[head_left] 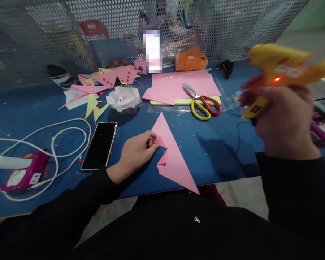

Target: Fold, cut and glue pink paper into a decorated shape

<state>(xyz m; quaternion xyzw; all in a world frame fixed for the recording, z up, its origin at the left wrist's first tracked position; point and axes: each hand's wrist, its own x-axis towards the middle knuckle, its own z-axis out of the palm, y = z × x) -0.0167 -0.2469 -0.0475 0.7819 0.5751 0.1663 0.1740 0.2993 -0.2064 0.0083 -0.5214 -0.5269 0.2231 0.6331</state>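
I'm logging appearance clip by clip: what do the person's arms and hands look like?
The left sleeve and right sleeve are long, black and without visible markings, each ending near the wrist. The left hand and right hand wear no gloves, and no watch or bracelet shows. The right hand is blurred, hiding finer detail.

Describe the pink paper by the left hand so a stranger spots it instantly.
On the blue table, look at the middle of the near edge. There the left hand touches the folded pink paper. Unlike the pink sheets under the scissors, it pokes a sharp tip past the edge.
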